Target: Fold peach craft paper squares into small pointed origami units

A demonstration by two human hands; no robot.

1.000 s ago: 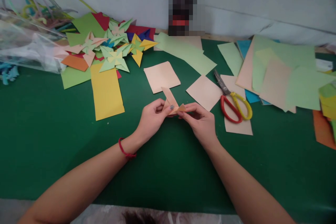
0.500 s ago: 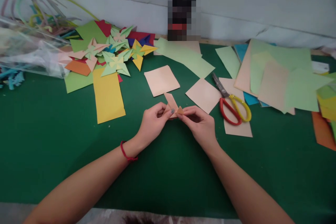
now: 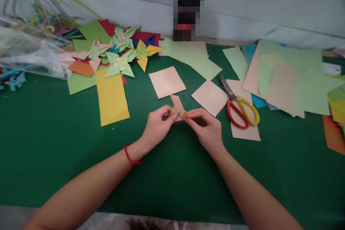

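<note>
Between my two hands is a small folded piece of pink paper (image 3: 177,104), with one strip sticking up and a small flap at its right. My left hand (image 3: 159,124) pinches its left side between thumb and fingers. At the right side, my right hand (image 3: 207,125) grips the paper near the small flap. Fingers hide much of the lower folds. Just beyond lie a stack of pink paper squares (image 3: 167,82) and, to its right, another pink square (image 3: 209,97) turned cornerwise.
Scissors (image 3: 237,106) with red and yellow handles lie on pink paper at the right. Green and pink sheets (image 3: 285,79) spread behind them. Folded paper stars (image 3: 120,63), a yellow sheet (image 3: 112,99) and a clear plastic bag (image 3: 32,50) lie at the left on the green table (image 3: 172,183).
The whole view has shifted very slightly. Both hands keep their pinch on the folded pink paper, with no clear change in its folds.
</note>
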